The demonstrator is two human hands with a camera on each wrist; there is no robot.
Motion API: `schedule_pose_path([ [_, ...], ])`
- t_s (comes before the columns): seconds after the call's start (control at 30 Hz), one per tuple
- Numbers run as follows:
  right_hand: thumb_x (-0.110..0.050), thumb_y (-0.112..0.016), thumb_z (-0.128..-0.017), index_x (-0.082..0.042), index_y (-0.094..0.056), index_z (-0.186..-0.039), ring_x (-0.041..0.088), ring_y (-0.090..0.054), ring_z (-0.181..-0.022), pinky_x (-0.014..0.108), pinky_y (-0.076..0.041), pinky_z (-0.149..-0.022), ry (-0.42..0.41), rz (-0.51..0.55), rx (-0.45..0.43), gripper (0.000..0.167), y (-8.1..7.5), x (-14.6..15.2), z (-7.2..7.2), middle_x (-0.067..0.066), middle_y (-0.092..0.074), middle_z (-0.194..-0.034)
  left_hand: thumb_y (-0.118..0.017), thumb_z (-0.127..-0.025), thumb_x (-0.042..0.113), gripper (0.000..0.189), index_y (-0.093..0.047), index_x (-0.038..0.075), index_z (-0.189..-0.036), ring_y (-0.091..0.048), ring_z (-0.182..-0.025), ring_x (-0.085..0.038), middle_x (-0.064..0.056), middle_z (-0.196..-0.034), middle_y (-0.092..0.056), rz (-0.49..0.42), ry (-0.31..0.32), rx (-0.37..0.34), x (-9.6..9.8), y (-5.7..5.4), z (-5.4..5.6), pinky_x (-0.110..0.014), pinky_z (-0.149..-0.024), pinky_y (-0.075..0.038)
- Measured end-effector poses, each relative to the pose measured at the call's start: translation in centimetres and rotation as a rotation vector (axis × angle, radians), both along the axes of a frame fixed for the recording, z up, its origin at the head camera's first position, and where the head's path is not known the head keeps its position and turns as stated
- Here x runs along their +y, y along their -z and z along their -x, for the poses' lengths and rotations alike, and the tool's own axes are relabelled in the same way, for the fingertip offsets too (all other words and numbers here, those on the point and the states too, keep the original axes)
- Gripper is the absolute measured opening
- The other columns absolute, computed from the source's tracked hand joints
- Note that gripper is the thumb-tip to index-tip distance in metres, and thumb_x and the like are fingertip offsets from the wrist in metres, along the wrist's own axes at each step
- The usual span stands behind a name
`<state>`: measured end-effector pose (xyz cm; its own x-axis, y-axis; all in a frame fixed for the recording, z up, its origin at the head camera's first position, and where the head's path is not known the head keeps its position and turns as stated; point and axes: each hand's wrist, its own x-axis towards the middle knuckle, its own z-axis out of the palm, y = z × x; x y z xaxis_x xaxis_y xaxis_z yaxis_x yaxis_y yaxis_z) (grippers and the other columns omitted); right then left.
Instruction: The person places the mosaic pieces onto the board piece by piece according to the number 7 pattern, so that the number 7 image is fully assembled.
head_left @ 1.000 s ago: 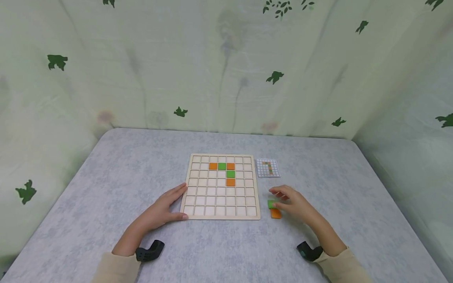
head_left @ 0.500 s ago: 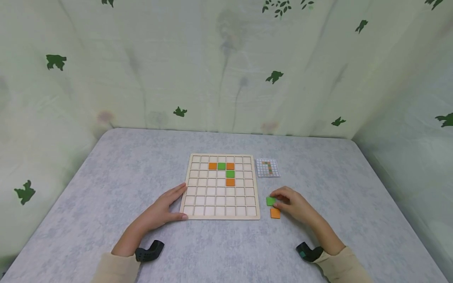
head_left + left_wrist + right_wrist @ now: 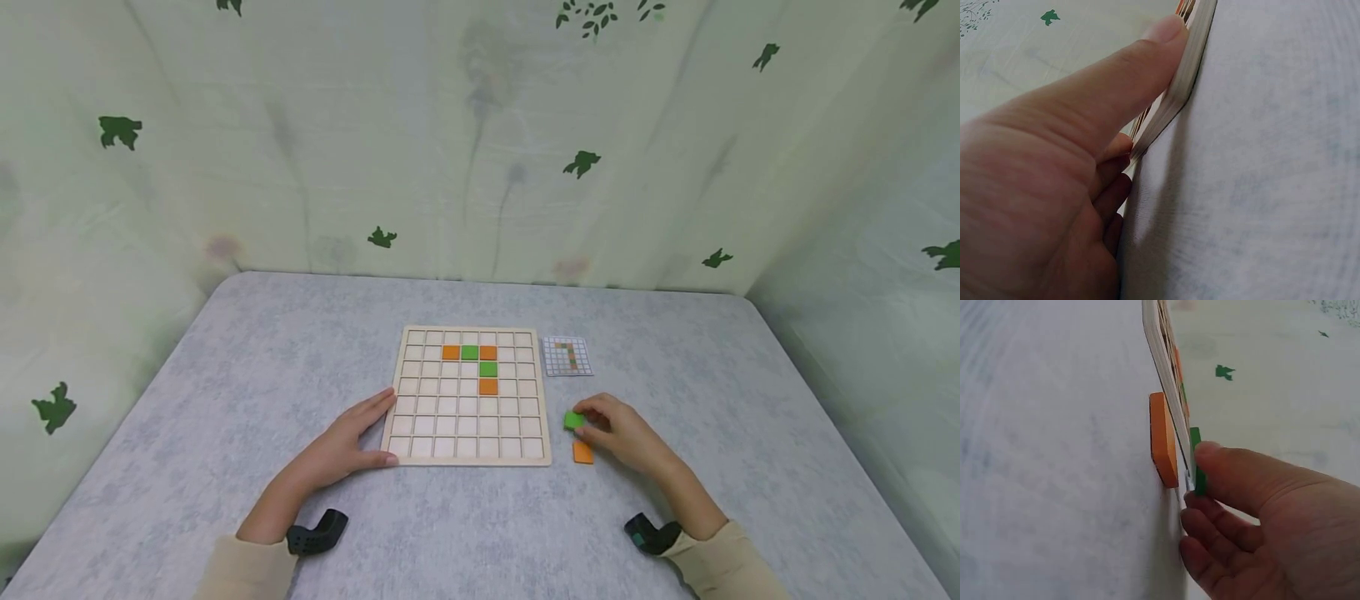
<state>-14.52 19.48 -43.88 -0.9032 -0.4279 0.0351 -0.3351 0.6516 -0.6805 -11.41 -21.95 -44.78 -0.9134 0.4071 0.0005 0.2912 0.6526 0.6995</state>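
A square wooden grid board (image 3: 437, 405) lies on the table, with orange and green square tiles set in some cells. My left hand (image 3: 347, 443) rests at its near left corner, fingers extended along the left side. In the left wrist view the thumb (image 3: 1141, 69) lies on the board's edge (image 3: 1175, 94). To the right of the board, my right hand (image 3: 626, 432) pinches a green tile (image 3: 572, 419) between thumb and fingers. In the right wrist view that green tile (image 3: 1200, 481) stands above the table. A loose orange tile (image 3: 582, 452) lies just nearer, flat on the table.
A small printed card (image 3: 567, 357) with a grid pattern in orange and green lies by the board's upper right side. The grey mottled table (image 3: 300, 333) ends at a pale curtain (image 3: 420, 150) with green leaf shapes, which also hangs at both sides.
My right hand has closed its thumb and fingers on the green tile and lifted it, tilted, away from the orange one. The left hand and board stay put.
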Motion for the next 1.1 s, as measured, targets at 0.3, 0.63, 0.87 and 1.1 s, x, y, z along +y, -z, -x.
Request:
schedule_pose_path([
  [0.3, -0.01, -0.065, -0.083, -0.007, -0.06, -0.11, 0.017, -0.054, -0.09, 0.031, -0.047, -0.075, -0.09, 0.05, 0.129, 0.027, -3.0, -3.3, 0.3, 0.0, -0.058, -0.104, -0.071, -0.072, 0.043, 0.091, -0.027, 0.001, -0.14, -0.018, -0.13, -0.037, -0.014, -0.146, -0.021, 0.002, -0.003, -0.004, -0.1, 0.0, -0.1, -0.055, -0.099, -0.019],
  [0.63, -0.009, -0.069, -0.079, -0.004, -0.062, -0.108, 0.019, -0.056, -0.087, 0.03, -0.048, -0.074, -0.122, 0.169, 0.165, 0.03, -2.0, -8.5, 1.6, 0.003, -0.06, -0.101, -0.071, -0.073, 0.043, 0.091, -0.026, 0.002, -0.141, -0.017, -0.131, -0.036, -0.013, -0.146, -0.02, -0.011, 0.006, -0.008, -0.2, 0.2, 0.1, -0.054, -0.1, -0.019],
  [0.87, -0.013, -0.069, -0.08, -0.008, -0.064, -0.105, 0.011, -0.052, -0.085, 0.024, -0.046, -0.071, -0.13, 0.15, 0.112, 0.026, -0.1, -10.3, 2.5, -0.002, -0.058, -0.096, -0.072, -0.072, 0.042, 0.092, -0.027, 0.001, -0.141, -0.017, -0.131, -0.036, -0.014, -0.146, -0.02, -0.007, 0.001, -0.007, -0.1, 0.1, 0.2, -0.054, -0.1, -0.019],
  [1.1, -0.013, -0.068, -0.081, -0.009, -0.065, -0.104, 0.011, -0.045, -0.076, 0.024, -0.041, -0.063, -0.121, 0.109, 0.072, 0.023, 0.6, -10.9, 2.8, -0.002, -0.055, -0.094, -0.071, -0.072, 0.042, 0.092, -0.026, 0.001, -0.141, -0.017, -0.131, -0.037, -0.013, -0.146, -0.02, -0.007, 0.005, -0.008, -0.2, 0.2, 0.2, -0.055, -0.1, -0.019],
])
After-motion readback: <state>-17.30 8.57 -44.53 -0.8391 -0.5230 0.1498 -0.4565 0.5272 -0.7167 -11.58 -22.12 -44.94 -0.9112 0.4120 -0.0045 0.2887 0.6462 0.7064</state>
